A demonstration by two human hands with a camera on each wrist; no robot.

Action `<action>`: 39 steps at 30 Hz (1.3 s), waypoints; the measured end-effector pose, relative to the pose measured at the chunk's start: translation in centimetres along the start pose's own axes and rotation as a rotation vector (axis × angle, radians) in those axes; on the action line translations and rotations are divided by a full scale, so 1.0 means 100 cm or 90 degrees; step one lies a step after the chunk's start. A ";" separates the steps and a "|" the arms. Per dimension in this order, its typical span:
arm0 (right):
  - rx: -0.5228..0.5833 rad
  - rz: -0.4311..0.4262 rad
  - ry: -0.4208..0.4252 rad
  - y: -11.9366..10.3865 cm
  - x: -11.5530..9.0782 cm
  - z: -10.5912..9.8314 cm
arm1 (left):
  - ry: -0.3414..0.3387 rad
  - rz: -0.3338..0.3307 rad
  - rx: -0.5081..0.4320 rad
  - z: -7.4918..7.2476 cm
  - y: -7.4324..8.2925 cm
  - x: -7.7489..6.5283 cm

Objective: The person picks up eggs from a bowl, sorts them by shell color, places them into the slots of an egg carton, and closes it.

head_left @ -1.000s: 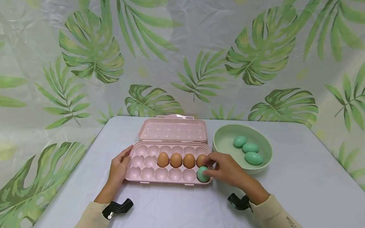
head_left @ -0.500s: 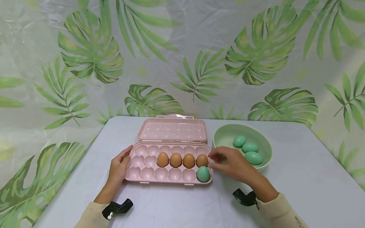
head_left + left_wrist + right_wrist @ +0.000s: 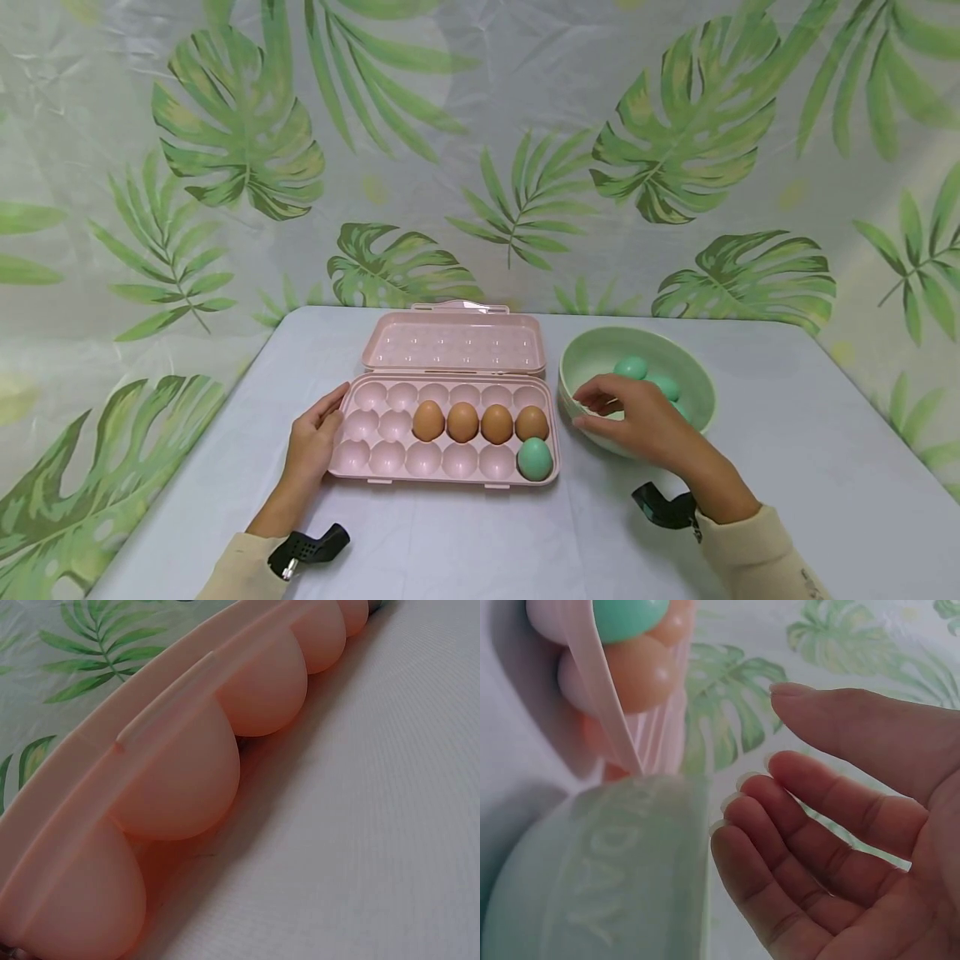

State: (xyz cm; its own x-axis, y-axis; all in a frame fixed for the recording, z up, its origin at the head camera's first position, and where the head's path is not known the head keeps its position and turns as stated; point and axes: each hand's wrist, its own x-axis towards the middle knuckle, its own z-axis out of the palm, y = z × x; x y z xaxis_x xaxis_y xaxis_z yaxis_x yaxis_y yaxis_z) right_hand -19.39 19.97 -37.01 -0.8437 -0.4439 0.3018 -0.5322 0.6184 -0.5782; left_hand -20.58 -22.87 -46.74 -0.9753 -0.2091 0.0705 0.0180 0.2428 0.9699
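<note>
- Nearest, at the frame's bottom edge: sleeves (image 3: 243,567), cut off.
- Beyond them: left hand (image 3: 309,442) along the left end of the pink egg carton (image 3: 438,480), fingers fairly straight, apparently just steadying; fingers out of sight in the left wrist view.
- In the carton's near row: one green egg (image 3: 534,460), upright in the rightmost cup.
- Just behind: four brown eggs (image 3: 462,422) side by side in the middle row.
- To the right: right hand (image 3: 637,417) over the left side of the green bowl (image 3: 588,367), fingers loosely curved, thumb apart, nothing held; contact with the rim hard to tell.
- Inside the bowl: green eggs (image 3: 631,367), two of them partly hidden behind the right hand.
- Step in hand, by judgement: between eggs, going for another; calling for a light pinch and a lift clear of the rim.
- Farthest: carton lid (image 3: 453,342), open; then leaf-print backdrop (image 3: 525,100).
</note>
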 end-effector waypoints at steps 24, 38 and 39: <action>-0.038 0.093 -0.011 0.022 -0.012 -0.042 | -0.002 -0.001 0.011 0.000 0.002 -0.002; -0.082 0.154 -0.010 0.035 -0.018 -0.057 | -0.003 -0.011 0.007 0.000 0.004 -0.002; -0.083 0.157 -0.011 0.035 -0.018 -0.057 | -0.003 -0.010 0.007 0.000 0.004 -0.002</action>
State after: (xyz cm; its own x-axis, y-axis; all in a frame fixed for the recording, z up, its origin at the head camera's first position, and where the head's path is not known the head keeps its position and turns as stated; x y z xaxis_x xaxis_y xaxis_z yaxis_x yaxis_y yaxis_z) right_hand -20.16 26.67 -35.24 -0.9480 -0.2804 0.1503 -0.3167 0.7866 -0.5300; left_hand -20.42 -22.75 -46.39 -0.9765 -0.2086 0.0547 0.0010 0.2495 0.9684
